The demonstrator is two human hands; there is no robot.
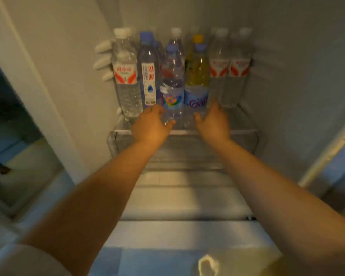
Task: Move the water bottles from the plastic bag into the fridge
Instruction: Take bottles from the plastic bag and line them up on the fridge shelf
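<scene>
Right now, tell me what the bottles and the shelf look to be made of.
Bottles: clear thin plastic, it seems; glossy see-through walls, ribbed lower bodies, paper or film labels, coloured screw caps. Shelf: transparent, glass or hard clear plastic, I cannot tell which; the drawer below shows through it, and its front edge has a pale strip.

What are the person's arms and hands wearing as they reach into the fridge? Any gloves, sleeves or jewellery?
Nothing is worn that shows. The left hand and right hand are bare, with no gloves, and no rings or watch can be made out in this soft picture. Both forearms are uncovered up to the frame edge. A pale rounded patch at the bottom left may be clothing; I cannot tell.
</scene>
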